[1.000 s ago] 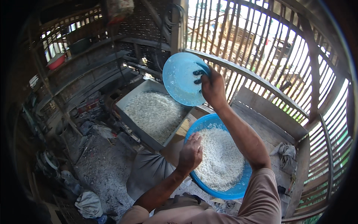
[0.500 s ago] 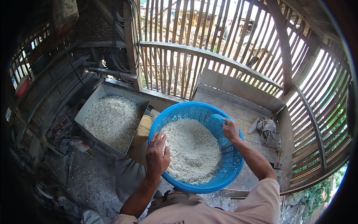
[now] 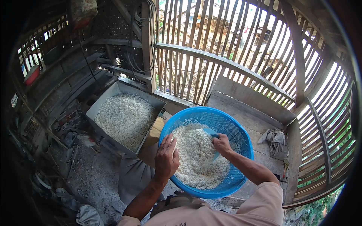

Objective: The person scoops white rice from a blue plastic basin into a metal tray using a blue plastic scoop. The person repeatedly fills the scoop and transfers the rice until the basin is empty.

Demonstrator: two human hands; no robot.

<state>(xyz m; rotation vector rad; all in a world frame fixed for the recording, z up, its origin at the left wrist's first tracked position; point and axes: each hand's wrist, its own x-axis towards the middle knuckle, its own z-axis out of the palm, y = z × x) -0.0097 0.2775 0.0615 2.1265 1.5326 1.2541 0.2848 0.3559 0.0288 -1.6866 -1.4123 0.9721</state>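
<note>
A large round blue plastic basket (image 3: 233,130) with slotted walls stands in front of me. It holds a heap of white, crumbly grains (image 3: 192,165). My right hand (image 3: 222,144) is closed on a blue plastic scoop (image 3: 209,132), whose lower part is sunk in the heap and hidden. My left hand (image 3: 166,156) lies over the basket's left rim, fingers stretched out toward the grains and thumb apart.
Left of the basket is a square metal bin (image 3: 149,132) full of similar white grains. A grey cloth (image 3: 276,141) and a brush (image 3: 285,167) lie on the wooden platform (image 3: 241,109) to the right. Slatted walls (image 3: 211,30) enclose the space.
My right hand has brought the scoop from the basket's right wall leftward into the grains. The heap's surface is disturbed there. My left hand stays at the rim; the whole view has shifted slightly.
</note>
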